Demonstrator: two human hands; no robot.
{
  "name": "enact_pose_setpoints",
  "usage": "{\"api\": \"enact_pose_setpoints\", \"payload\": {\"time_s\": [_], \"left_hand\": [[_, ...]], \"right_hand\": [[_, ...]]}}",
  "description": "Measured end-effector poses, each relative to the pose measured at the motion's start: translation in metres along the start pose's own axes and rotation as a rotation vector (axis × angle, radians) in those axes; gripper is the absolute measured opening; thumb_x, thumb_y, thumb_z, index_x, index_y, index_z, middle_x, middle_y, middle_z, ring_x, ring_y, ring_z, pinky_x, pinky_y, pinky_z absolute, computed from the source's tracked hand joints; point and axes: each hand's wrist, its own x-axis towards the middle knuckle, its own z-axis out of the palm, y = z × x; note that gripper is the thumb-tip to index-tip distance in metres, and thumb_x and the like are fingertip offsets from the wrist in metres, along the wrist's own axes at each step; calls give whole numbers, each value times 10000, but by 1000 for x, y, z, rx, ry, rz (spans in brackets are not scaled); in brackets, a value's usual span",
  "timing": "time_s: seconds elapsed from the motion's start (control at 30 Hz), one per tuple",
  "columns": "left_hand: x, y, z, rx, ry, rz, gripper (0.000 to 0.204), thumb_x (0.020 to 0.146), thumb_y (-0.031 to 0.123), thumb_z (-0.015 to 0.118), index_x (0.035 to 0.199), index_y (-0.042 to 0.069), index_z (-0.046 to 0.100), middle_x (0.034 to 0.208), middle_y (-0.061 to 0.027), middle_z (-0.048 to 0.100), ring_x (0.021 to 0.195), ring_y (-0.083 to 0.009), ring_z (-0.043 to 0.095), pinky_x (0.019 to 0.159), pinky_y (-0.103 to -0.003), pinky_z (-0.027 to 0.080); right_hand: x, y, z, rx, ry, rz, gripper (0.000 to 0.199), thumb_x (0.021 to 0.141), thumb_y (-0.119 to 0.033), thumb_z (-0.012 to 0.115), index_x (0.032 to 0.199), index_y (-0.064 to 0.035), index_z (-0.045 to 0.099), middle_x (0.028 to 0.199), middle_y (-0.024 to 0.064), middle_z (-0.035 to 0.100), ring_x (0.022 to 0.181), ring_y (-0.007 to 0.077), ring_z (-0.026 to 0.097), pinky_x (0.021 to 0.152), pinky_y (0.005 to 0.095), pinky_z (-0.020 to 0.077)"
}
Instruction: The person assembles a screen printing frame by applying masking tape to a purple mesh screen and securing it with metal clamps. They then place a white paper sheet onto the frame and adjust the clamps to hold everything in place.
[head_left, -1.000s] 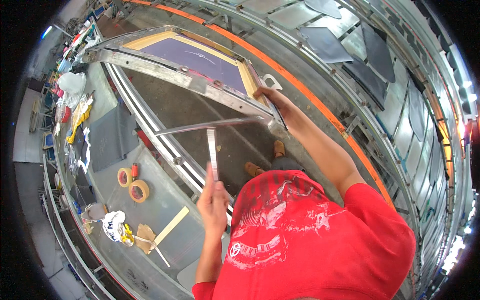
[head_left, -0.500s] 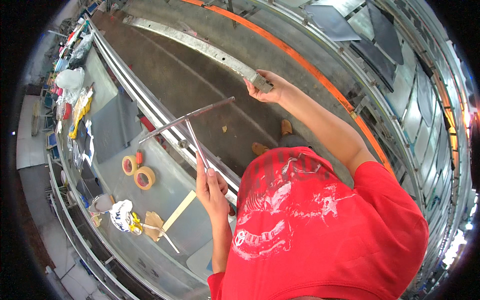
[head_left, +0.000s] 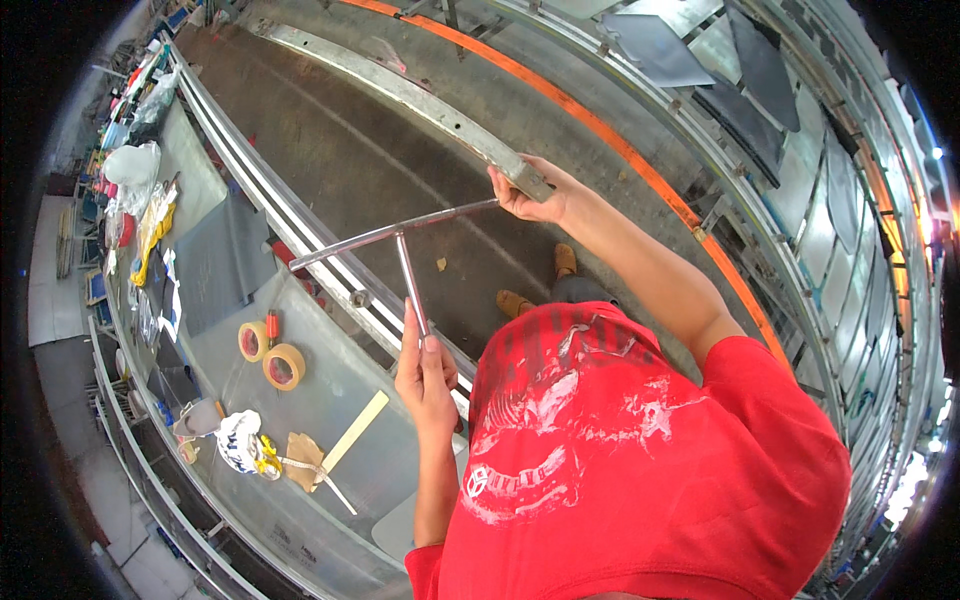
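Note:
My left hand [head_left: 428,378] is closed round the stem of a metal T-handle wrench [head_left: 398,232]. Its long crossbar slants across the view, with one end reaching close to my right hand; whether it touches cannot be made out. My right hand [head_left: 535,190] grips the near end of a long, pale, worn metal bar [head_left: 400,92]. Small holes show along this bar, and it stretches away to the far left above the floor. The lower end of the wrench is hidden behind my left fingers.
On my left, a long worktable with a metal rail [head_left: 290,225] bears two tape rolls [head_left: 284,368], a yellowish strip [head_left: 356,436], a white bundle [head_left: 240,442] and a dark sheet [head_left: 215,262]. An orange rail [head_left: 600,125] and racks with panels [head_left: 655,50] stand on my right.
The wrench has shifted to the right, its crossbar end now close by my right hand. My right hand and the bar's near end have moved slightly right and down.

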Motion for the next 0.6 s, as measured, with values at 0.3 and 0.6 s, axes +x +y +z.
{"api": "enact_pose_setpoints", "payload": {"time_s": [0.3,0.6], "left_hand": [[7,37,-6,-269,185,137,496,1041,166,393,1517,81,280,556,60,319,444,-28,262,411,-212,194],[1,31,-12,30,31,55,467,1008,75,454,1471,76,393,690,72,425,554,-20,372,488,-186,325]], "right_hand": [[-18,-1,-3,-423,-48,-89,248,938,-141,540,1044,81,510,850,161,596,671,227,620,542,305,565],[-37,10,20,-654,161,-148,214,829,-134,631,946,36,572,738,137,626,531,222,625,480,348,582]]}}
